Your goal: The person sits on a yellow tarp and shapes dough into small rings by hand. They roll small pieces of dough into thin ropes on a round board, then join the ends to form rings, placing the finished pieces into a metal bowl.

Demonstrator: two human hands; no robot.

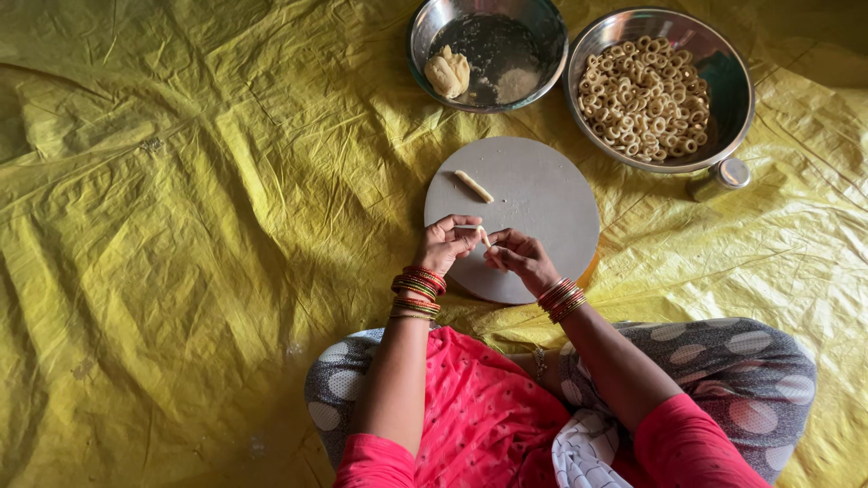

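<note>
Dough strip up front: thin, pale, pinched at both ends over the near edge of the board. Everything else, big to small. Crinkled yellow sheet spread over the whole floor, sat on cross-legged, knees in grey spotted fabric either side. Up top right, a wide steel bowl with a heap of little dough rings. Just left of it, nearly touching, a second bowl with a dough lump against its left wall and a floury smear on the bottom. Below both, a round grey board, bare apart from one spare strip lying slantwise near its far left edge, well apart from the hands. Small steel cup tucked just under the ring bowl. Then the left hand, fingers curled in, thumb and fingertips closed on the strip's left end. Right hand likewise, fingertips nipped onto the other end, nothing else held. Red and green bangles stacked on both wrists. Looks like the shaping stage to me, with the strip held off the board between the two pinches. Probably wants a light touch, since dough that thin looks like it would tear or flatten easily. Can't tell whether the ends already meet, too small.
</note>
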